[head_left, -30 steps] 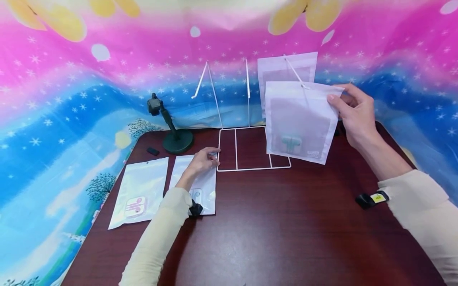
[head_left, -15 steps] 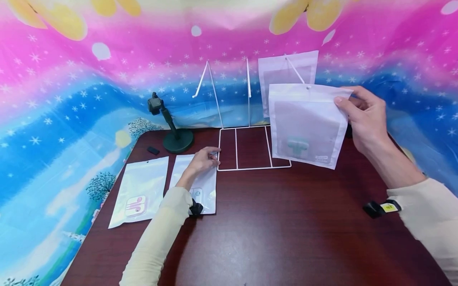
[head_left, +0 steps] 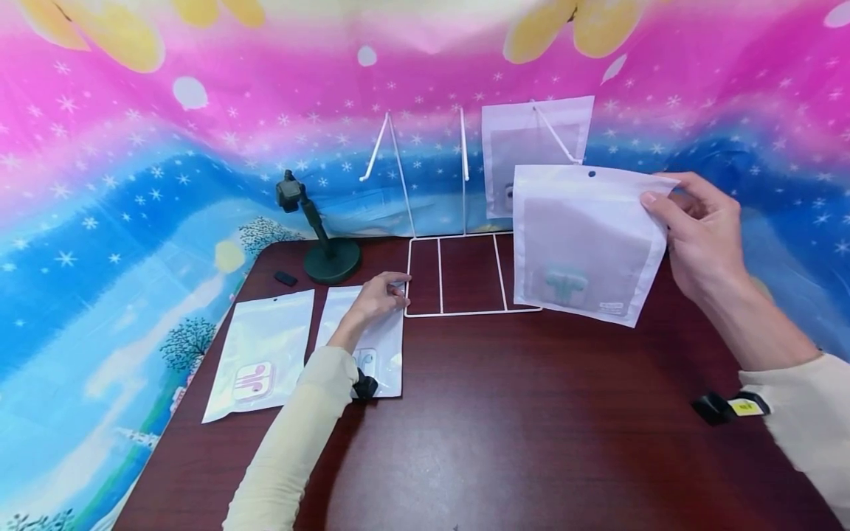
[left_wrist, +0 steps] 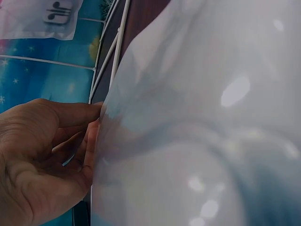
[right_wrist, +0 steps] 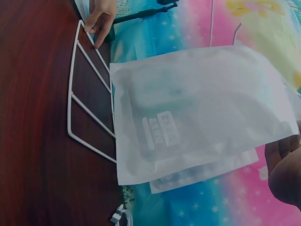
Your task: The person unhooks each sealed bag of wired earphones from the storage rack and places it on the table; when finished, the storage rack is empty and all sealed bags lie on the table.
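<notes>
A worktop (head_left: 531, 442) carries a white wire rack (head_left: 440, 276). At its front right is a white pouch (head_left: 587, 228), top corner pinched by the right hand (head_left: 707, 230); at the rack's left edge, the left hand (head_left: 378, 299) touches the rod, unclenched. The pouch contains a pale-green earphone case (head_left: 564, 285). Its label (right_wrist: 159, 131) reads "品质保证", another line unclear.

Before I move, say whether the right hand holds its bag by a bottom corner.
No, the right hand pinches the white bag by a top corner.

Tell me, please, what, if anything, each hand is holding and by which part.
The right hand pinches a white pouch by its upper right corner. The left hand touches the rack's left base wire; whether it grips, I cannot tell.
</notes>
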The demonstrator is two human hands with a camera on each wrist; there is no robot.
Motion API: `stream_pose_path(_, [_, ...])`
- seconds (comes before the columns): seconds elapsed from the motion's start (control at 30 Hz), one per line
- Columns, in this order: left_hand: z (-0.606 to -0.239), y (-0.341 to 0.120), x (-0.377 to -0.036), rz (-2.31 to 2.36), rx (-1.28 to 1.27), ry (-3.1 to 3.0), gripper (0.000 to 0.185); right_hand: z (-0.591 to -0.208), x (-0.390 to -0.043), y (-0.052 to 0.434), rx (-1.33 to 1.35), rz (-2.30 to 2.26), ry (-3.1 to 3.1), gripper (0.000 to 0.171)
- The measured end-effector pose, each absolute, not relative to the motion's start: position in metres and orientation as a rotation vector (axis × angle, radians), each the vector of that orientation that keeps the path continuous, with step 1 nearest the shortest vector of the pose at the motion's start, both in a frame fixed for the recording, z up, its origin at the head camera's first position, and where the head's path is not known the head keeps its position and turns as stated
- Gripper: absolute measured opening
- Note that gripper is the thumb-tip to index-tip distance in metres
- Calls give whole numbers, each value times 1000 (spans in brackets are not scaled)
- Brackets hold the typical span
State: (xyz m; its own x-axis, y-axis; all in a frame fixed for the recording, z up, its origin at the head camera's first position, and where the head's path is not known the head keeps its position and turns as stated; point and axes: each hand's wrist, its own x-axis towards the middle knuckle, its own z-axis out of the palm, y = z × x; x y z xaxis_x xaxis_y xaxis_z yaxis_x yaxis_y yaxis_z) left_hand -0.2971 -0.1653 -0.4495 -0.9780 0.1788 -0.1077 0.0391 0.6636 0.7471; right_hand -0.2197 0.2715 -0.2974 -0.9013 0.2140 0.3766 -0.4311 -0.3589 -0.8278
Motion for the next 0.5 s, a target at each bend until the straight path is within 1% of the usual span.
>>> stream_pose_path(0.3, [-447,-164,-295,1212,185,2702,52,-321,-212,298,217,2386,-1532,26])
stream_pose_path(0.5, [-448,-165,-295,1202,176,2709,52,-338,-210,321,42,2511,-1670,26])
